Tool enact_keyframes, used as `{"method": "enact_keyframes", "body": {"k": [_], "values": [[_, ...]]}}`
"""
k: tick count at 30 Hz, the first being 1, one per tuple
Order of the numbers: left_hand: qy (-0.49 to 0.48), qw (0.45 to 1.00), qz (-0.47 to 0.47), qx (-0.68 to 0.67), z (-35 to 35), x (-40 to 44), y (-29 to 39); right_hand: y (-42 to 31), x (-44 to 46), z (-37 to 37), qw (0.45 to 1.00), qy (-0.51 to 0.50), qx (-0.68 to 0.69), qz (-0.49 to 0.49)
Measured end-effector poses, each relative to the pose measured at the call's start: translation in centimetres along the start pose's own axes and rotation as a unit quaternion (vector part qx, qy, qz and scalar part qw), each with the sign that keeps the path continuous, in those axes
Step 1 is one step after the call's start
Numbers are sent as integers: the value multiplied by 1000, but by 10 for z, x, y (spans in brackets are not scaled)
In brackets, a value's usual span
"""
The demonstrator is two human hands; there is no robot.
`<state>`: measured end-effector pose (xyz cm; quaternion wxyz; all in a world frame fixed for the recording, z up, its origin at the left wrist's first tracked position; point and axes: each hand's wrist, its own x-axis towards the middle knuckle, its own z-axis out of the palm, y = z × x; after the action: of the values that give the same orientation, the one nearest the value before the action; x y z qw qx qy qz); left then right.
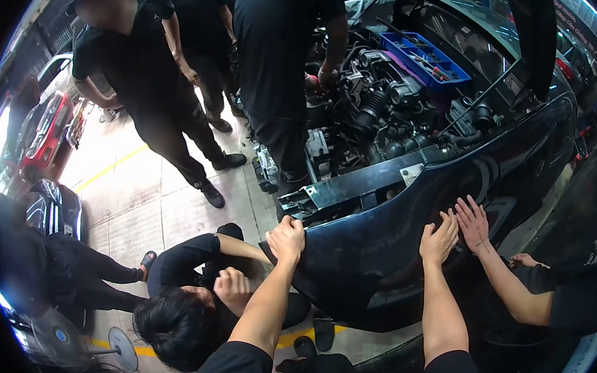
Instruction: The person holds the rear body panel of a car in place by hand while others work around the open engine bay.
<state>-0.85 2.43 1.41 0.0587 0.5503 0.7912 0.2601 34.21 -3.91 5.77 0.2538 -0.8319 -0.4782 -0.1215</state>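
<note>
My left hand is closed over the front upper corner of a dark blue car body panel. Farther right on the same panel, my right hand lies with its fingers stretched out against the glossy outer face. Close beside it, another person's hand also rests flat on the panel. Behind the panel's upper edge runs a metal crossbar at the front of the open engine bay. Below my left arm, a crouching person's hand is raised near the panel's front end.
A person in black leans over the exposed engine. A blue parts tray sits on the engine bay. Several people stand at left on the tiled floor. A fan stands at the lower left, and a red car part lies behind.
</note>
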Motion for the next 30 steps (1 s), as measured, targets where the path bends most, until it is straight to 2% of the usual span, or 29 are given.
{"method": "enact_keyframes", "body": {"k": [30], "values": [[-20,1000,-5,6,-5,1,2,1,0,2,1000,18,5,-8]]}}
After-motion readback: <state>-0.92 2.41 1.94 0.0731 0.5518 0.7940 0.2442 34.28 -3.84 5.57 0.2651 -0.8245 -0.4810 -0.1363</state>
